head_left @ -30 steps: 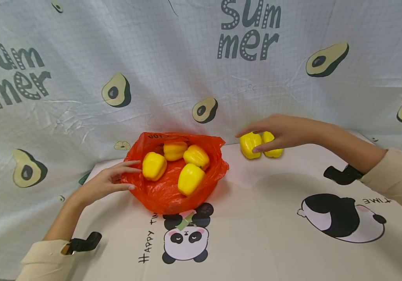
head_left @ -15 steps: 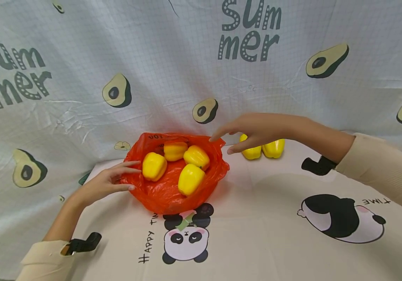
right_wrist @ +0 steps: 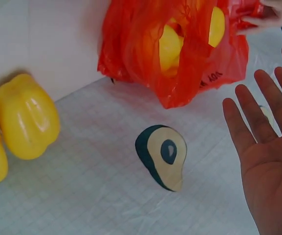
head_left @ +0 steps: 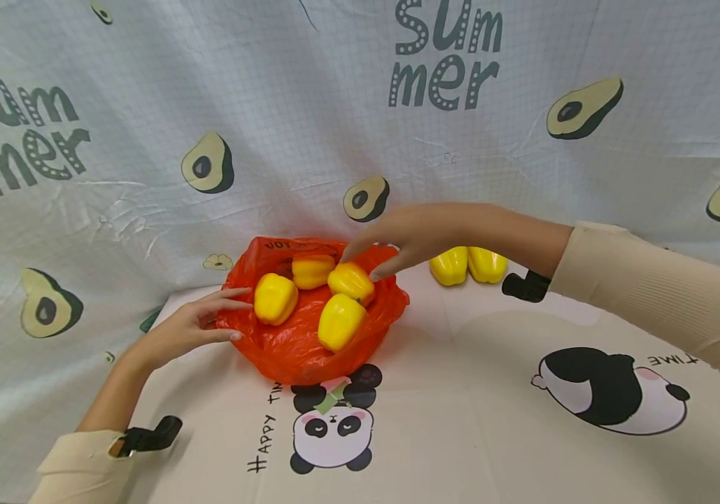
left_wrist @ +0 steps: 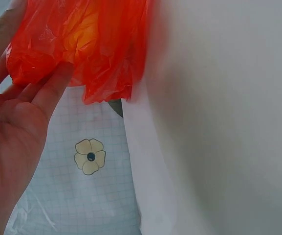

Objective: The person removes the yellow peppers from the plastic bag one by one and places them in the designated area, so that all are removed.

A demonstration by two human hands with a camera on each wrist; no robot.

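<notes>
Fingers [head_left: 366, 238] spread and gripping nothing, my right hand [head_left: 411, 234] hangs over the right rim of the red bag [head_left: 297, 360]; the bag's mouth faces up toward me, long axis left to right. Just by those fingertips a yellow pepper [head_left: 350, 281] slants from far left to near right; I can't tell whether they touch. My left hand [head_left: 177, 334], thumb and fingers apart, rests against the bag's left side.
</notes>
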